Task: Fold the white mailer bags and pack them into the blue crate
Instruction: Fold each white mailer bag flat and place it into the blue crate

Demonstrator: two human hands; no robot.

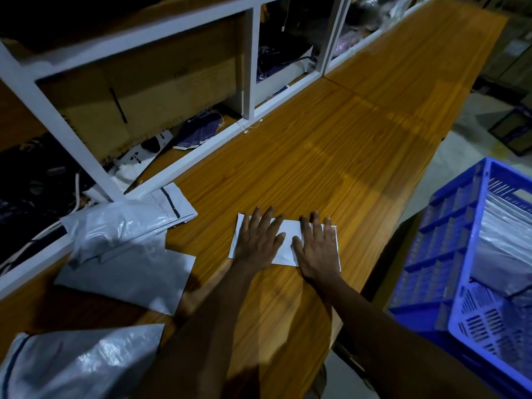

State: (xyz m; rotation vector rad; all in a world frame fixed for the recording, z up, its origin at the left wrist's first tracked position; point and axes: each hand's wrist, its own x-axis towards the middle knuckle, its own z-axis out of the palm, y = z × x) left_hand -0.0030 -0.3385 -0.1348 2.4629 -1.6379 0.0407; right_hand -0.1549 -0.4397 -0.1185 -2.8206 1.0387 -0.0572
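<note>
The long wooden worktop (331,145) runs away toward its far right corner, bare beyond the hands. A white shelf frame (250,61) stands along its left edge. The right edge drops off to the floor, and there the blue crate (437,249) stands just beside the worktop.

The folded mailer bag (290,225) lies flat in the middle of the worktop's width, closer to the right edge. The left hand (257,240) and right hand (318,249) press on it side by side, palms down, fingers (266,218) straight and spread, thumbs nearly meeting over the bag.

Loose mailer bags (123,243) are heaped against the left edge, well apart from the folded one. One more bag (80,364) lies at the near left corner.

Inside the crate, packed white bags (501,231) stand in a row. A cardboard box (161,82) fills one shelf bay.
</note>
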